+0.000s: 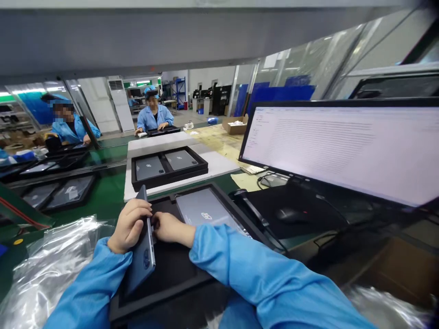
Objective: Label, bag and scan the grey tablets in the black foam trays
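Note:
My left hand (129, 225) grips a grey tablet (144, 253) held on edge, tilted upright above the empty left slot of a black foam tray (164, 292). My right hand (169, 227) is closed, its fingertips pressed against the tablet's side edge. A second grey tablet (206, 211) lies flat, back side up, in the tray's right slot. Both my arms wear blue sleeves.
A further black tray (137, 182) with two tablets sits on a white board on the green belt. A monitor (343, 146), mouse (290, 214) and cables stand at right. Clear plastic bags (48, 265) lie at left. Two people in blue work across the belt.

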`<action>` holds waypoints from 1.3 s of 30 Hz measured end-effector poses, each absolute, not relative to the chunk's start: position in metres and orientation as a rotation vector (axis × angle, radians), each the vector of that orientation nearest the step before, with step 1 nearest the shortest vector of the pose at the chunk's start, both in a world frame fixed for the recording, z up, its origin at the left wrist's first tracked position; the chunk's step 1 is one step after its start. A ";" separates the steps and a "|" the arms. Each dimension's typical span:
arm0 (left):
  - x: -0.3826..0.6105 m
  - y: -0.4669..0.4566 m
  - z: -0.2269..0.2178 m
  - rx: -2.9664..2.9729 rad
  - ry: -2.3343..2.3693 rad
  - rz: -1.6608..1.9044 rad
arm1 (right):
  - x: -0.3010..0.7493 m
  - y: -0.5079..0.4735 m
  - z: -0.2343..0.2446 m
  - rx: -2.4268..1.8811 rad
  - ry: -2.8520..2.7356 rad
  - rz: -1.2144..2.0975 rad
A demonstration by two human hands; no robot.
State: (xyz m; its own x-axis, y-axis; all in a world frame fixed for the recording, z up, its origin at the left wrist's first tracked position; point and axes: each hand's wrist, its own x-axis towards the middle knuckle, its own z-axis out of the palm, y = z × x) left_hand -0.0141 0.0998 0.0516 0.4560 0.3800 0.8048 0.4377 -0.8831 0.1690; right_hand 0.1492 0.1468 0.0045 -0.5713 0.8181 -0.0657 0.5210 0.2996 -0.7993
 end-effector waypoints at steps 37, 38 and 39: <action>0.171 0.131 0.039 -3.008 -2.232 -0.138 | 0.400 0.073 0.024 -1.018 -1.388 0.976; 0.165 0.129 0.035 -3.036 -2.400 -0.356 | 0.398 0.080 0.025 -1.096 -1.477 0.953; 0.160 0.127 0.032 -3.038 -2.553 -0.588 | 0.396 0.087 0.026 -1.186 -1.581 0.914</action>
State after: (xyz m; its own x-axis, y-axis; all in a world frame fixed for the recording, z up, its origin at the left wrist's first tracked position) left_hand 0.1604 0.1272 0.0323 0.2986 0.9047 -0.3040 0.6806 0.0215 0.7324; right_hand 0.3956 0.0866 0.0262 -0.1047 0.9657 0.2376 0.2764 0.2577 -0.9258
